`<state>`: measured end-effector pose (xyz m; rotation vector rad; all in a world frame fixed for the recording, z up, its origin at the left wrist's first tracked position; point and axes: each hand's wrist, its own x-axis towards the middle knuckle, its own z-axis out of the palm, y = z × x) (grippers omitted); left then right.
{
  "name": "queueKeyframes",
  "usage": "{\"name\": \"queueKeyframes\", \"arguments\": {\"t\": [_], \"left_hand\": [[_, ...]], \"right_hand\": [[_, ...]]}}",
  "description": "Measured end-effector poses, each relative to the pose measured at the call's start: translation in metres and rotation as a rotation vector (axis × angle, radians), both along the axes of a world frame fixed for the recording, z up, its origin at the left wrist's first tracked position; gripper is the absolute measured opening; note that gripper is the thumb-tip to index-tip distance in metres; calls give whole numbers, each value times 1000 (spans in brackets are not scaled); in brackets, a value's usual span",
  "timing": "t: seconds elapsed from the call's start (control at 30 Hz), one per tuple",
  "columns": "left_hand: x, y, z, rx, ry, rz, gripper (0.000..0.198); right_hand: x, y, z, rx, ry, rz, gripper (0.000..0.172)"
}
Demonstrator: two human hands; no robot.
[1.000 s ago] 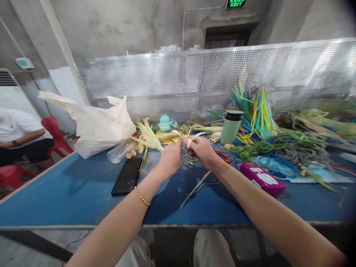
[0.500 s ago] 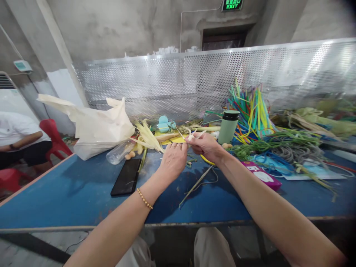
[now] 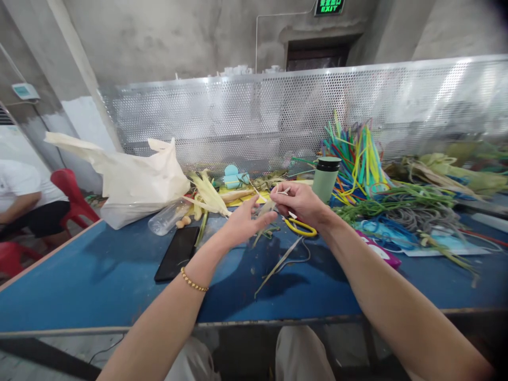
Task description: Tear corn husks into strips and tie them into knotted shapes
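Note:
Pinched in my right hand is a pale strip of corn husk; the fingertips partly hide its upper end. My left hand is beside the strip's lower part, thumb and fingers apart, and I cannot tell whether it touches. Below the right hand lie scissors with yellow handles. A loose thin husk strip rests on the blue table under both hands. Left of my hands is a bunch of pale yellow corn husk.
A black phone, a clear bottle and a white bag are on the left. On the right stand a green cup, colourful pipe cleaners, green strands and a purple packet. A person sits far left.
My left hand has drawn back from the right one and its fingers have spread. The pale strip between the hands and the yellow scissor handles now show more.

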<state>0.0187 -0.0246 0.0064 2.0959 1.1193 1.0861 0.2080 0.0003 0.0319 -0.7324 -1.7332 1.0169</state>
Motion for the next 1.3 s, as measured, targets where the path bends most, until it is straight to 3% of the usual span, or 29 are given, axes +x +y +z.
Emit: {"name": "queueKeyframes", "arguments": {"t": [0.13, 0.2, 0.3, 0.43, 0.57, 0.63, 0.73, 0.97, 1.3], "left_hand": [[-3, -1, 7, -56, -267, -236, 51], [-2, -4, 8, -194, -300, -354, 44], [-2, -4, 4, -393, -398, -406, 39], [0, 1, -2, -478, -548, -384, 30], [0, 2, 0, -412, -541, -219, 22], [0, 1, 1, -398, -507, -165, 20], [1, 0, 1, -393, -462, -134, 20], [3, 1, -1, -377, -403, -120, 20], [4, -2, -2, -368, -367, -169, 20]], "right_hand": [[-8, -6, -1, -30, -12, 147, 30], [-12, -9, -2, -17, -18, 157, 29], [-16, -11, -1, 12, -34, 115, 29], [-16, -13, 2, 46, -94, 52, 34], [-10, -13, 9, 52, 31, -76, 48], [-6, -12, 11, 88, 94, -176, 47], [-1, -6, 10, 184, -13, -299, 39], [-4, 4, 2, 416, -255, -309, 23], [-5, 0, 5, 365, -203, -403, 24]]}}
